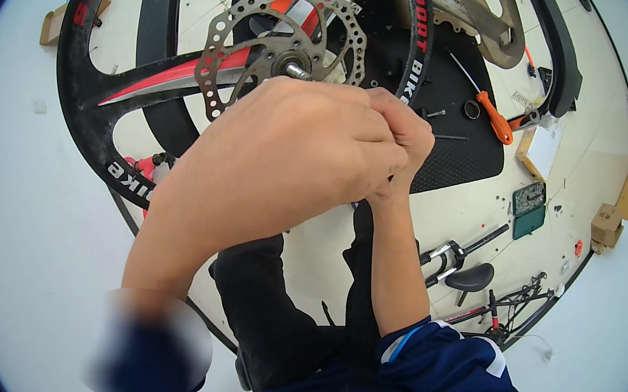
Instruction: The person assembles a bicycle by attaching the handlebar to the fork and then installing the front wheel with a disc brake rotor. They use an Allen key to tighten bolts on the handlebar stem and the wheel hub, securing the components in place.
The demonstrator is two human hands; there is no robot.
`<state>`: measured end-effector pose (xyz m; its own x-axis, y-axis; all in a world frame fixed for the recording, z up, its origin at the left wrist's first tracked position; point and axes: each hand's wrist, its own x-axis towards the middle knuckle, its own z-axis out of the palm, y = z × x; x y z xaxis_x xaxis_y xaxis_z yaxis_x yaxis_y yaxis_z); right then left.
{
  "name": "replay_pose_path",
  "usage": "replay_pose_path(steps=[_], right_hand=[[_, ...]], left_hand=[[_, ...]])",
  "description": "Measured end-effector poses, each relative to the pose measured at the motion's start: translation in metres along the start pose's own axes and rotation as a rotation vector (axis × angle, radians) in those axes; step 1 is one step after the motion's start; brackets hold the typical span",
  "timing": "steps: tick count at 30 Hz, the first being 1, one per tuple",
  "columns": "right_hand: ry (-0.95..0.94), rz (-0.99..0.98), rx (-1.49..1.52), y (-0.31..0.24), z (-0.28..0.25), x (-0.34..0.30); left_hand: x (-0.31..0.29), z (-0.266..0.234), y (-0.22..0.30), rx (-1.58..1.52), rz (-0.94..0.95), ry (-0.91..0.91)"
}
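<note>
My left hand (297, 142) is closed, its back toward me and its fingers curled against my right hand (405, 133). The right hand is closed too, thumb and fingers pressed together beside the left fingertips. Whatever they pinch between them is hidden. Just beyond my knuckles stands a bicycle wheel (82, 98) with black rim and red, white and black spokes. A perforated metal brake disc (278, 47) is mounted at its hub. A threaded axle end (297, 72) sticks out of the disc's centre, right above my left hand.
Right of my hands, a black mat (458, 155) bears small bolts, a black ring (471, 110) and an orange-handled screwdriver (496, 118). Farther right lie a green case (529, 210), a bicycle saddle (471, 277), a fork (452, 258) and cardboard boxes (607, 225). A metallic frame part (473, 15) stands behind.
</note>
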<state>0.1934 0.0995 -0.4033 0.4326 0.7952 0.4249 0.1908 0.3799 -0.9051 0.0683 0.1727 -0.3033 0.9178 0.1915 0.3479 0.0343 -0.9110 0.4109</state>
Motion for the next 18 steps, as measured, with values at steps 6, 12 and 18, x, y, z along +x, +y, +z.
replay_pose_path(steps=[6, 12, 18], right_hand=[[0.008, -0.061, 0.034, -0.002, 0.007, 0.008], [0.117, -0.064, 0.018, 0.004, 0.018, 0.010], [0.014, -0.064, -0.034, 0.006, 0.003, 0.007]], left_hand=[[0.009, 0.002, -0.005, 0.019, 0.070, 0.324], [0.007, 0.050, 0.014, 0.034, -0.281, 0.800], [-0.004, 0.033, 0.003, -0.019, -0.221, 0.500]])
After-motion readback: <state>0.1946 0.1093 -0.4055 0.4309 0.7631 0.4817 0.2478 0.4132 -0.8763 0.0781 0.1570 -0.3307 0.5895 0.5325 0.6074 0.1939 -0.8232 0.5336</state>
